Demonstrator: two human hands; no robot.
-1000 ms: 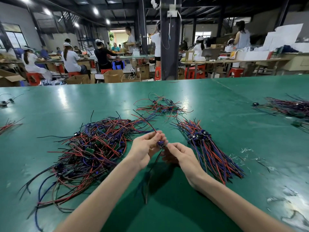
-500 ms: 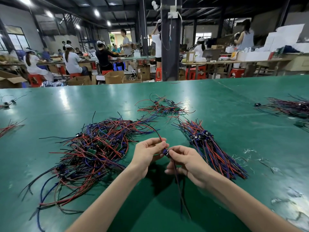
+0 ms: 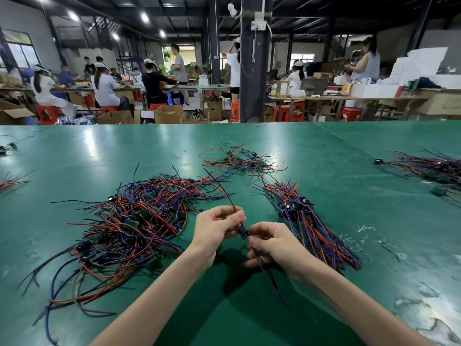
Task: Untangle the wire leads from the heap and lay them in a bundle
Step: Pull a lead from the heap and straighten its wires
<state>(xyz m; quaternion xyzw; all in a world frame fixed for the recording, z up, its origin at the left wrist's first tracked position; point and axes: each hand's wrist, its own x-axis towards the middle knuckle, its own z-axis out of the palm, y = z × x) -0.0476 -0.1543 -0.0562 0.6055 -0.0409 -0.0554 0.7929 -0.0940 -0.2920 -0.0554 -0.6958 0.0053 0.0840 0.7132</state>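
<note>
- The green table [image 3: 324, 156] carries the tangled heap [image 3: 129, 221] on the left and the tidy bundle [image 3: 311, 226] on the right, well apart, with both hands between them.
- The left hand [image 3: 214, 231] is closed on the red and black wires of one wire lead [image 3: 243, 231]; those wires arc up and back over the heap's edge.
- The right hand [image 3: 272, 243] is closed on the lead's lower wires, just under its small blue part.
- To do this well, I judge: draw the upper wires slowly clear of the heap, then lay the lead parallel on the bundle, blue parts together.
</note>
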